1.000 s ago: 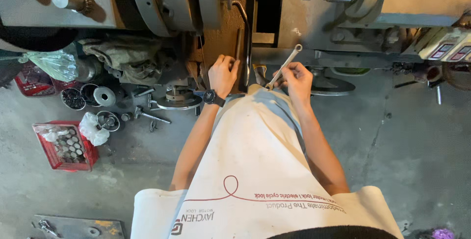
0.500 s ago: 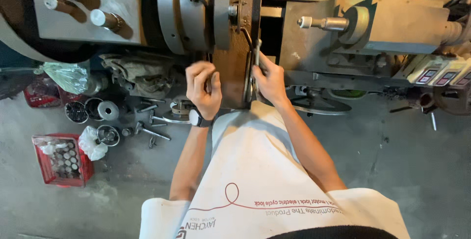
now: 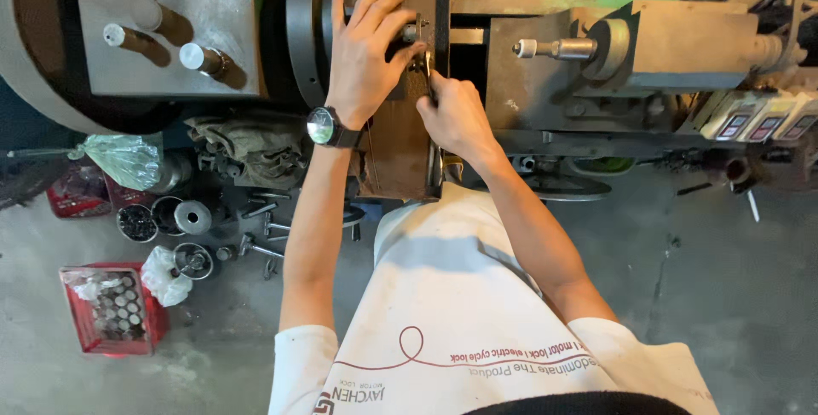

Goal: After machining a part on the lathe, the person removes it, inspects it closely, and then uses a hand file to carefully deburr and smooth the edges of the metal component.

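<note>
I stand at a metal lathe and look down on it. My left hand (image 3: 365,50), with a dark wristwatch (image 3: 324,126), lies flat with spread fingers on the round grey chuck (image 3: 300,33). My right hand (image 3: 454,113) is closed around the shaft of a metal wrench (image 3: 426,63), whose head sits at the chuck's right face, just under my left thumb. Most of the wrench is hidden in my fist. A brown rusty plate (image 3: 399,146) stands below both hands.
The tailstock (image 3: 673,44) with its pointed centre (image 3: 550,47) is to the right. The headstock with levers (image 3: 166,27) is on the left. On the floor lie a red crate of small metal parts (image 3: 109,311), round steel pieces (image 3: 192,216), plastic bags and a rag (image 3: 247,146).
Both hands rose from low in front of the machine to the chuck. The wrench, held up loosely in my right hand before, now sits at the chuck.
</note>
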